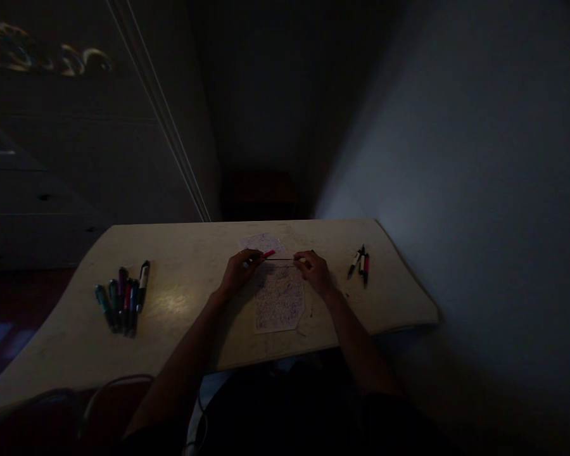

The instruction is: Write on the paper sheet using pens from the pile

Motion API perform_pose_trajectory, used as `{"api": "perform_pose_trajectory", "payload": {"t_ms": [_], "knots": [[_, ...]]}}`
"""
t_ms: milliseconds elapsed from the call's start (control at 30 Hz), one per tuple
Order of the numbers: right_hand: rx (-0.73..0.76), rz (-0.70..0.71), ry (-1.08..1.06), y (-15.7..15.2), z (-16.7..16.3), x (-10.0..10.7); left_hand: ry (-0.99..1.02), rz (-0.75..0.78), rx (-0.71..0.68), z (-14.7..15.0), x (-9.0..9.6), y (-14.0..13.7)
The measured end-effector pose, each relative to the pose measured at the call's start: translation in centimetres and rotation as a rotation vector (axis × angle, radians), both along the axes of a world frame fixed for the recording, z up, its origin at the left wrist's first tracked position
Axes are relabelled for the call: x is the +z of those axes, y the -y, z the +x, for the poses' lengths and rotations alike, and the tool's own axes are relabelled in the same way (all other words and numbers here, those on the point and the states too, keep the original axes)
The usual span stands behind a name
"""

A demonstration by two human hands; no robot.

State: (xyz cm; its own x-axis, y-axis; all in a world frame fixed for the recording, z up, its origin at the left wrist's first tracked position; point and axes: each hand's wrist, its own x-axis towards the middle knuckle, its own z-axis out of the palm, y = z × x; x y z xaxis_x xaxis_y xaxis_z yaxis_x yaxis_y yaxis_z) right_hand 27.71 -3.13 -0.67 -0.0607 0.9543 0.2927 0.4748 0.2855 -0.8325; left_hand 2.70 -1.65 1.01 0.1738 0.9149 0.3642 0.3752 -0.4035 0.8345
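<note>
My left hand (pixel 240 271) is closed in a pinch, with a red pen part (pixel 268 254) sticking out between its fingertips. From there a thin dark rod that looks like a pen refill (pixel 280 259) runs straight across to my right hand (pixel 314 273), whose fingers pinch its other end. Whether the right fingers also hold another pen part is too dark to tell. Under and in front of both hands lies a paper sheet (pixel 279 301) covered in scribbles. Just beyond the fingers is a second scribbled paper (pixel 261 242).
Several coloured pens (pixel 118 301) lie grouped on the left of the pale table (pixel 190 342), beside a black and white pen (pixel 144 284). A small group of pens (pixel 361 263) rests at the right. A wall (pixel 456 190) borders the right side; a chair (pixel 109 405) stands front left.
</note>
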Motion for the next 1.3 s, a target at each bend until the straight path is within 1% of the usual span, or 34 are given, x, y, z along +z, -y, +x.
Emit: {"api": "perform_pose_trajectory", "payload": {"t_ms": [167,333,567,900,1033,1300], "knots": [[0.0,-0.005,-0.019,0.02,0.0,-0.11,-0.003,0.005,-0.01,-0.02,-0.22,-0.1],[0.028,-0.015,0.001,0.05,0.08,-0.41,-0.005,-0.022,-0.022,0.08,-0.13,0.0],[0.041,0.009,0.032,0.04,-0.12,-0.42,-0.004,-0.028,-0.045,0.12,-0.12,0.09],[0.015,-0.016,-0.016,-0.04,0.32,-0.39,0.009,-0.021,-0.001,0.0,0.08,0.07],[0.024,-0.025,-0.01,0.08,0.17,-0.34,0.0,-0.043,-0.031,0.01,0.0,0.1],[0.084,0.033,0.08,0.11,-0.3,-0.16,0.004,-0.038,-0.046,0.2,-0.4,0.11]]}}
